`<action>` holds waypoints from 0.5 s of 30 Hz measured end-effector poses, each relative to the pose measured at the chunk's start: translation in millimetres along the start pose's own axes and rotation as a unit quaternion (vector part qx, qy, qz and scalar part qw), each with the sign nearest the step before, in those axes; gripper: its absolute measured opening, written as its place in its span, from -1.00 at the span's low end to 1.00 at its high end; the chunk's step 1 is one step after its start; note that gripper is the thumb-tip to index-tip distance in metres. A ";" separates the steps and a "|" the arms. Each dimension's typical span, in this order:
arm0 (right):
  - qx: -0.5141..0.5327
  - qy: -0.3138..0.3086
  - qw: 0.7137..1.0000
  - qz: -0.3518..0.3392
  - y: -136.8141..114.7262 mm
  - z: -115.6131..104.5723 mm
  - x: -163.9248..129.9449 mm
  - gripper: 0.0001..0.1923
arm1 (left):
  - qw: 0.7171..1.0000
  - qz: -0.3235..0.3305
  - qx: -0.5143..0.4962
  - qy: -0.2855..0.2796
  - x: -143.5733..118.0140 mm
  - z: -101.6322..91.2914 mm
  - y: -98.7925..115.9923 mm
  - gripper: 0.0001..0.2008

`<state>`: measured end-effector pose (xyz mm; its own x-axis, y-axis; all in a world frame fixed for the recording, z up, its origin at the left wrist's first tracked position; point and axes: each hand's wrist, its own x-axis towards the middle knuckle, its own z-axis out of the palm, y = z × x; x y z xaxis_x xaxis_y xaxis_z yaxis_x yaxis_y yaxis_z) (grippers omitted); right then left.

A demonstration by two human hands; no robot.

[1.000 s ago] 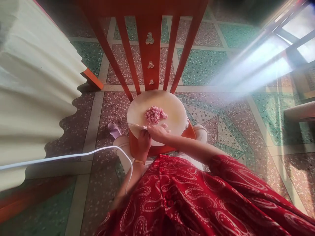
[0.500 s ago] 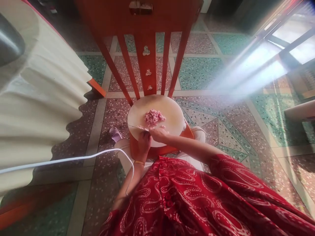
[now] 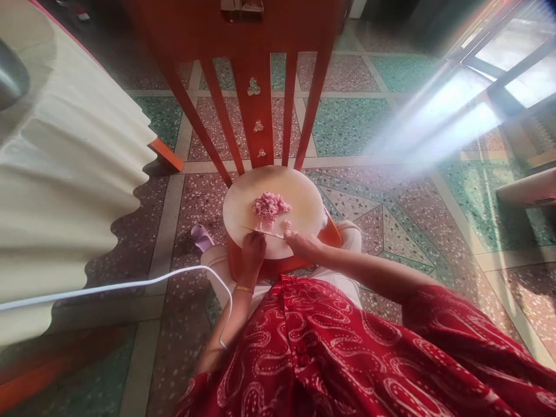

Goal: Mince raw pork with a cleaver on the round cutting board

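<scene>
My right hand (image 3: 302, 243) is closed round the handle end of a knife (image 3: 270, 234), whose thin blade points left across the near part of a round cutting board (image 3: 304, 194). Right beside the blade, my left hand (image 3: 254, 248) rests at the board's near edge with its fingers curled in; whatever they may hold is hidden. A heap of chopped pink meat (image 3: 270, 205) lies at the middle of the board. A few smaller bits (image 3: 287, 223) lie between the heap and the knife.
The board stands on the seat of a reddish wooden chair (image 3: 256, 116), backrest on the far side. A white cable (image 3: 130, 284) runs in from the left over my left forearm. A table with a cream cloth (image 3: 73, 156) stands left. A purple slipper (image 3: 201, 237) shows beside the chair.
My right hand has moved right with the knife, away from my left hand, so more of the blade shows. My left hand stays nearly in place.
</scene>
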<state>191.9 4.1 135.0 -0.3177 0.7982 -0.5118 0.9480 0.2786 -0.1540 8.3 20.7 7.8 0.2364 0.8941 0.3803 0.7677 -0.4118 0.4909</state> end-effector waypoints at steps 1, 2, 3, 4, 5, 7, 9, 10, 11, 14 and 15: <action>0.001 -0.003 1.000 0.004 0.5 0.7 1.0 -0.69 | 1.000 -0.002 -0.001 0.003 -0.2 1.2 -1.1 -0.85; 0.002 -0.009 1.000 0.006 0.2 1.0 4.4 -0.70 | 1.000 -0.005 -0.003 0.006 -0.6 2.4 -2.3 -0.86; 0.004 -0.016 1.000 0.006 -1.4 0.7 10.2 -0.70 | 1.000 -0.009 -0.005 0.009 -1.0 3.7 -3.6 -0.86; 0.008 -0.023 1.000 0.006 -4.8 -0.2 18.5 -0.69 | 1.000 -0.010 -0.007 0.010 -1.3 5.0 -5.0 -0.86; 0.012 -0.028 1.000 0.004 -9.9 -1.9 28.8 -0.67 | 1.000 -0.007 -0.008 0.009 -1.5 6.0 -6.4 -0.87; 0.022 -0.028 0.999 -0.004 -23.1 -6.0 51.1 -0.63 | 1.000 0.004 0.000 -0.002 -1.7 7.2 -8.9 -0.88; 0.027 -0.014 0.999 -0.016 -34.4 -8.9 67.3 -0.60 | 1.000 0.009 0.017 -0.019 -1.9 6.8 -9.8 -0.87; 0.028 -0.011 0.999 -0.020 -36.9 -8.7 70.3 -0.58 | 0.999 0.008 0.022 -0.027 -1.9 6.2 -9.4 -0.87; 0.027 -0.014 0.999 -0.020 -36.5 -7.3 69.5 -0.56 | 0.999 0.004 0.023 -0.033 -1.9 5.5 -8.7 -0.87; 0.007 -0.043 0.999 0.000 -21.5 2.8 50.2 -0.57 | 1.000 -0.014 0.002 -0.025 -2.1 4.0 -5.6 -0.88; -0.008 -0.039 0.999 0.006 -15.5 6.2 42.5 -0.62 | 1.000 -0.018 -0.007 -0.016 -2.2 4.1 -5.1 -0.87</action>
<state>163.8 30.4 110.4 -0.3029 0.7575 -0.5783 0.9512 0.2776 -0.1347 6.2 21.5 1.2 0.2267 0.9137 0.3374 0.7684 -0.3807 0.5145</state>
